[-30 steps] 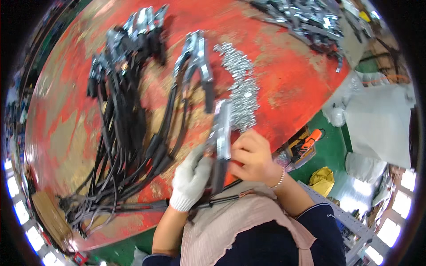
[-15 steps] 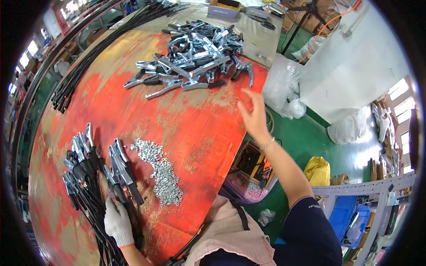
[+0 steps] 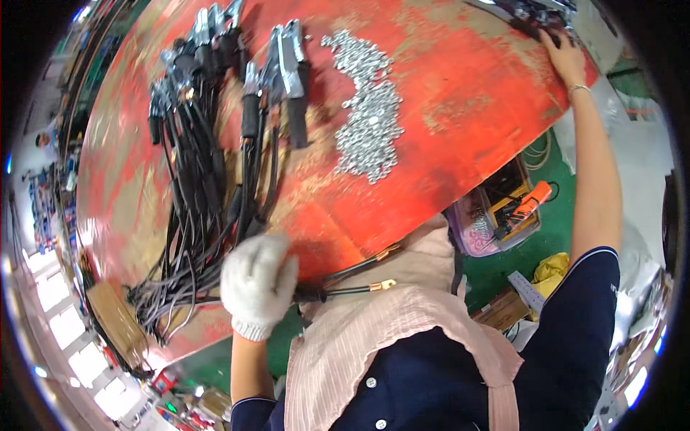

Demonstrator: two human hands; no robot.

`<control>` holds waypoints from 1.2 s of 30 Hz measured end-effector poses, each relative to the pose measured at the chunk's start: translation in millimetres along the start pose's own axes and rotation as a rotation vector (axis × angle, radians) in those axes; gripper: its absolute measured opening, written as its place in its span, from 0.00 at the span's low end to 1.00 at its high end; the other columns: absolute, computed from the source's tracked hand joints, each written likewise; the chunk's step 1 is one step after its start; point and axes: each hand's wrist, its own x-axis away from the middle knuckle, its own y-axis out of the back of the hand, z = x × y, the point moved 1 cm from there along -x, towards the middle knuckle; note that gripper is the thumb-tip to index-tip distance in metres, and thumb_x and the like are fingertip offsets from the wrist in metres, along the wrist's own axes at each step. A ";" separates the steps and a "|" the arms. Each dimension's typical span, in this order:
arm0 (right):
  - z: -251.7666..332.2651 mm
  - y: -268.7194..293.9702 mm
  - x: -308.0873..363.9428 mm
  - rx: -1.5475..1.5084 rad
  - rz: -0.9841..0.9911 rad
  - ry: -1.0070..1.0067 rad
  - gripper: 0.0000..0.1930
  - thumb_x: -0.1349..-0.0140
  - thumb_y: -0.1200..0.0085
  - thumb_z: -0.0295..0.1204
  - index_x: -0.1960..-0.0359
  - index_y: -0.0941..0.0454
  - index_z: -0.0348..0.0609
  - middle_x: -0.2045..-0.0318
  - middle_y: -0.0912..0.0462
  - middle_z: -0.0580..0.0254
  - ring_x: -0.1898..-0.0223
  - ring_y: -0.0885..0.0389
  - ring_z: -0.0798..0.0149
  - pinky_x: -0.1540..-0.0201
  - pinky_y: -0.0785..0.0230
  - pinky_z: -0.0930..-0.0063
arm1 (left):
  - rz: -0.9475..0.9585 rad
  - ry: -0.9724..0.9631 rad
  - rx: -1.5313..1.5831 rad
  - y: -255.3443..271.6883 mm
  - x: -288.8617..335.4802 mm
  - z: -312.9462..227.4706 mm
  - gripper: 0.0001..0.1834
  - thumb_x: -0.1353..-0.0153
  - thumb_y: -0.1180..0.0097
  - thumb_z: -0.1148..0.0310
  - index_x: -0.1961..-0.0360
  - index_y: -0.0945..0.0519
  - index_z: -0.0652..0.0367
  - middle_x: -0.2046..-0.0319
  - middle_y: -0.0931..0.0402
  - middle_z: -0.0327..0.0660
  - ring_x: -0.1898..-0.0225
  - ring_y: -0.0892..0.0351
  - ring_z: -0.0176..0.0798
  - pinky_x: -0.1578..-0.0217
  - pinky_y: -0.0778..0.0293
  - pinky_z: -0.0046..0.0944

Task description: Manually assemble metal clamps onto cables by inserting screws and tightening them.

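My left hand, in a white knit glove, is closed in a fist at the table's near edge. Black cables with copper lugs stick out to the right from under it. Far off at the upper right, my bare right hand reaches to a pile of metal spring clamps, its fingers stretched out and touching the pile's near side. Only part of that pile shows. Left of centre lie several clamps with black handles, joined to black cables. Small metal nuts are heaped beside them.
The table top is worn red and brown, with a curved near edge against my pink apron. Below its right edge stands a clear plastic bin with an orange-handled tool. A yellow bag lies beyond on the green floor.
My view has swung down and nearer. My left hand has drawn back from the clamps to the table edge, with lugged cables now showing there. The right hand has reached the clamp pile.
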 end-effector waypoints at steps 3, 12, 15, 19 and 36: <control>-2.3 1.9 -6.2 -0.097 0.055 -0.050 0.32 0.43 0.53 0.65 0.48 0.21 0.57 0.50 0.21 0.45 0.46 0.25 0.43 0.44 0.34 0.54 | 0.133 -0.070 0.118 -9.0 36.0 -3.7 0.20 0.56 0.32 0.68 0.58 0.20 0.53 0.61 0.20 0.40 0.59 0.20 0.47 0.59 0.25 0.45; 31.3 123.9 159.5 -1.988 -0.082 -0.595 0.30 0.40 0.50 0.34 0.41 0.38 0.24 0.37 0.36 0.41 0.34 0.40 0.47 0.30 0.51 0.60 | 0.130 -0.144 0.144 -38.0 15.3 -35.3 0.20 0.57 0.32 0.61 0.60 0.20 0.49 0.66 0.22 0.35 0.65 0.21 0.40 0.65 0.25 0.41; 50.2 147.9 234.1 -2.662 0.180 -0.439 0.35 0.40 0.49 0.36 0.35 0.45 0.30 0.32 0.45 0.42 0.30 0.47 0.46 0.27 0.60 0.55 | 0.229 -0.118 0.007 -52.2 -2.9 -49.3 0.16 0.56 0.33 0.59 0.66 0.22 0.49 0.71 0.24 0.36 0.68 0.22 0.40 0.68 0.27 0.40; 145.2 197.4 294.1 -2.514 0.119 -0.404 0.47 0.45 0.37 0.43 0.29 0.54 0.48 0.34 0.41 0.46 0.31 0.46 0.46 0.28 0.57 0.48 | 0.182 -0.044 0.142 -47.9 -10.6 -43.3 0.13 0.52 0.34 0.62 0.66 0.22 0.52 0.71 0.21 0.39 0.69 0.20 0.43 0.67 0.25 0.42; 276.2 229.5 331.0 -1.998 0.468 0.185 0.58 0.66 0.21 0.31 0.34 0.51 0.45 0.39 0.39 0.49 0.37 0.33 0.52 0.35 0.38 0.53 | 0.306 0.571 0.744 -29.3 -27.7 -23.4 0.15 0.45 0.35 0.55 0.67 0.18 0.55 0.77 0.20 0.41 0.76 0.20 0.39 0.73 0.27 0.37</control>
